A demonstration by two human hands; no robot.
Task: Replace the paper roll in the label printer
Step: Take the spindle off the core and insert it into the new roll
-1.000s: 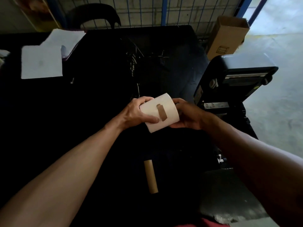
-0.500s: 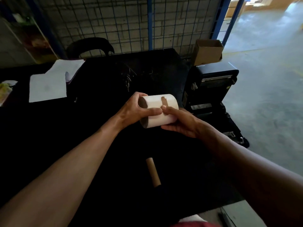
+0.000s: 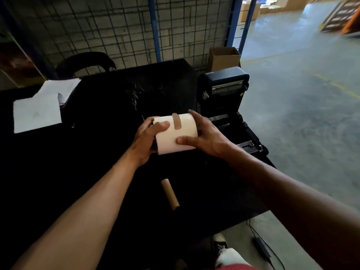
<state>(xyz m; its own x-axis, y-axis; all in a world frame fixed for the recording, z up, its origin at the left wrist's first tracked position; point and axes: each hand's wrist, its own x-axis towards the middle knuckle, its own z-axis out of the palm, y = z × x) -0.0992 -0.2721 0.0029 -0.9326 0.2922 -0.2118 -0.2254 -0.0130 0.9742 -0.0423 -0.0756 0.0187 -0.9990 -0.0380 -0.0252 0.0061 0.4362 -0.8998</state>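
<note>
Paper roll, white and smooth-sided, is held above the dark bench, just in front of the open printer and not yet in it. The left hand grips its left end with the thumb laid over the top, and the right hand clasps the right end with the thumb across the front. A brown strip of tape pins the loose edge down. That strip looks like the main risk: peeled fast, it could tear the outer layer or let the tight winding spring loose, and left on, it would likely stop the paper feeding. The roll is a slick, hard cylinder, so a slack grip while one hand picks at the tape could send it rolling off the bench. It could also go into the bay facing the wrong way. A bare cardboard tube, thin and matte, lies on the bench nearer the person.
</note>
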